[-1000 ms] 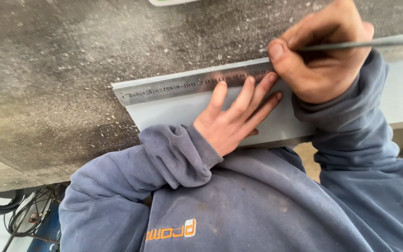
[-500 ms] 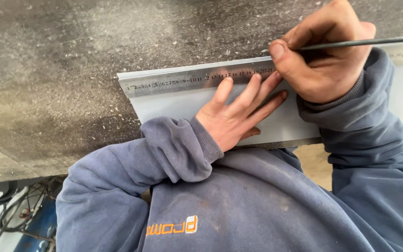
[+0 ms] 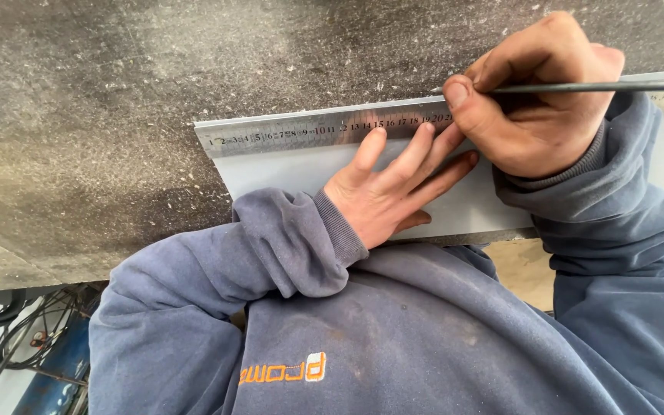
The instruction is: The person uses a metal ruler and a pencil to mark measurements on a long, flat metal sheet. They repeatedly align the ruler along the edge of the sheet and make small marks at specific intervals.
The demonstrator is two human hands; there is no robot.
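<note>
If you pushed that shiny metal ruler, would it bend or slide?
The metal ruler looks thin but stiff, so it probably stays straight. Smooth on the flat grey sheet, it would likely slide; perhaps that is why the left hand presses there.

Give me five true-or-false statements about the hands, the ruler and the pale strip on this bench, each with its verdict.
1. The left hand lies flat with fingers spread on the pale grey strip. True.
2. The right hand holds a paintbrush. False: it grips a thin dark metal rod like a pen.
3. A steel ruler lies along the strip's far edge. True.
4. The rod's tip points away from the ruler. False: its tip sits at the ruler's edge, beside the thumb.
5. The person wears work gloves. False: both hands are bare, with blue sleeves down to the wrists.
</note>
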